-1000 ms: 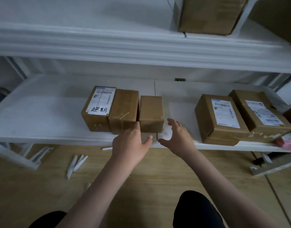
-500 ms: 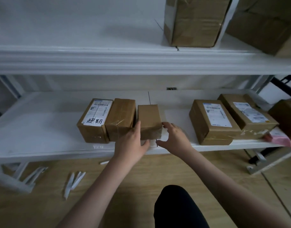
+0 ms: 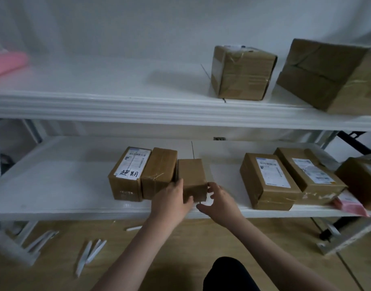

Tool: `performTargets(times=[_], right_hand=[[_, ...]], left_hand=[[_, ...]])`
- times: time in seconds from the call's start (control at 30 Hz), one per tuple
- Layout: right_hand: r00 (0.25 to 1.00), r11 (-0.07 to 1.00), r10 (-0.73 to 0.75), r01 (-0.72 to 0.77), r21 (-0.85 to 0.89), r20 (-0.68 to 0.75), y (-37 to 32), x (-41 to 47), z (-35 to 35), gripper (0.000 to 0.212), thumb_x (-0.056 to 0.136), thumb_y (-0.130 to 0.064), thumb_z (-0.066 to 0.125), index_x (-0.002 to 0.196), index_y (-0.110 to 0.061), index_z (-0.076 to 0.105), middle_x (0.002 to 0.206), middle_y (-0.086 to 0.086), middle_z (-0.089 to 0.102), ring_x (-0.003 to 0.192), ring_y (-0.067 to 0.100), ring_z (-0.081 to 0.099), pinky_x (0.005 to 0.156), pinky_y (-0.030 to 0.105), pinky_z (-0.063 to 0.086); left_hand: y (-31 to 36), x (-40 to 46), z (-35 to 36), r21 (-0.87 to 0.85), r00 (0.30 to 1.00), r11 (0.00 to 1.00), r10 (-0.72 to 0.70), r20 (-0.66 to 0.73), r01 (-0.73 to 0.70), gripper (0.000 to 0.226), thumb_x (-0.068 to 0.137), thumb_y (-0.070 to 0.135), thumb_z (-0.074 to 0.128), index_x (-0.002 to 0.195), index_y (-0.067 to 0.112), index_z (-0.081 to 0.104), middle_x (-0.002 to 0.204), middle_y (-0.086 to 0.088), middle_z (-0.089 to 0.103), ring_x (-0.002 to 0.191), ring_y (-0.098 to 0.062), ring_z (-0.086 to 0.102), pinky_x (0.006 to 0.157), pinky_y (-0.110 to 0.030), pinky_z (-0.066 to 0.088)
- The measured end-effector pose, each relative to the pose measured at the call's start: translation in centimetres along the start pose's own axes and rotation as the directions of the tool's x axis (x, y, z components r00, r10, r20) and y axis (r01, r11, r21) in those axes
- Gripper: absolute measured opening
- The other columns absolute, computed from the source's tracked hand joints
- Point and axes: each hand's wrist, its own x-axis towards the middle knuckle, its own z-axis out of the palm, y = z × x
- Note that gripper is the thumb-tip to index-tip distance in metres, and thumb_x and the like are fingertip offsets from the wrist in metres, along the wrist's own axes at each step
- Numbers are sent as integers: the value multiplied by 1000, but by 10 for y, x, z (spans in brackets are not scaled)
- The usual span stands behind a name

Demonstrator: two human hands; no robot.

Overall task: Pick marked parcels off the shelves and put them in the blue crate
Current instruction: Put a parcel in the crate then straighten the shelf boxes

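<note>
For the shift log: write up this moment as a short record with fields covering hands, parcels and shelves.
left hand: left hand grips the left side of the small plain box
right hand: right hand at that box's right front corner, fingers curled toward it; contact unclear
marked parcel: labelled box with handwriting, leftmost in the row of three, untouched
lower shelf: lower shelf also holds three more boxes to the right
upper shelf: upper shelf holds two big boxes
blue crate: not in view
</note>
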Motion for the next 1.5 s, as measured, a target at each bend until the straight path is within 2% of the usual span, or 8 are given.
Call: performTargets(times=[0.2, 0.47, 0.67, 0.8, 1.0, 1.17, 1.33, 1.5], right_hand=[[1000, 998, -10, 12, 64, -22, 11, -3, 12, 77, 81, -38, 78, 145, -20, 40, 131, -3, 59, 113, 17, 58, 85, 26, 47], [975, 993, -114, 107, -49, -189, 8, -9, 11, 71, 85, -41, 70, 147, -24, 41, 130, 0, 54, 119, 22, 53, 94, 37, 50], [916, 944, -272, 193, -269, -294, -7, -8, 10, 50, 85, -44, 62, 134, -31, 56, 123, -2, 57, 113, 24, 51, 88, 38, 50], [913, 952, -301, 274, -132, -274, -8, -3, 15, 51, 84, -36, 65, 133, -27, 57, 123, -2, 53, 113, 21, 47, 89, 36, 50], [934, 970, -95, 165, 178, -345, 11, -1, 22, 69, 86, -33, 71, 145, -18, 40, 137, -3, 47, 124, 16, 46, 95, 29, 46], [976, 983, -56, 91, 162, -210, 25, -2, 32, 63, 86, -34, 72, 142, -18, 48, 130, -4, 57, 121, 16, 50, 98, 28, 43], [949, 981, -96, 141, 133, -302, 19, -3, 25, 59, 87, -31, 72, 140, -19, 50, 123, -4, 57, 114, 15, 48, 91, 25, 42], [859, 981, -187, 140, -133, -477, 12, -6, 13, 43, 83, -33, 70, 125, -25, 63, 116, -6, 63, 109, 23, 49, 84, 37, 44]], left_hand=[[0, -3, 21, -27, 997, 996, -81, 19, 81, 73, 99, 50, 53, 159, 21, 23, 145, -3, 47, 110, -19, 64, 84, -34, 58], [-9, -10, 38, -513, 978, 833, -187, 93, 208, 80, 89, 42, 73, 157, 29, 34, 134, 8, 58, 115, -12, 60, 97, -36, 53], [-10, -17, 51, -408, 981, 894, -139, 137, 184, 98, 90, 46, 68, 162, 37, 2, 123, 9, 60, 107, -17, 63, 86, -37, 56], [-18, -7, 54, -292, 981, 938, -162, 106, 187, 76, 90, 51, 64, 154, 23, 35, 131, -1, 62, 115, -23, 62, 84, -41, 57], [-13, -3, 44, -170, 983, 969, -171, 68, 181, 56, 93, 51, 62, 138, 22, 45, 124, 4, 61, 108, -21, 63, 82, -36, 53], [-10, -4, 43, -253, 985, 954, -146, 88, 164, 54, 93, 48, 64, 138, 26, 44, 124, 7, 63, 108, -17, 63, 82, -31, 52], [-5, -1, 44, -505, 963, 824, -177, 201, 257, 40, 88, 49, 70, 122, 31, 57, 108, 15, 66, 101, -5, 62, 85, -31, 55], [1, -7, 54, -593, 956, 757, -149, 252, 274, 18, 92, 33, 68, 110, 29, 65, 97, 13, 69, 91, -5, 66, 78, -26, 53]])
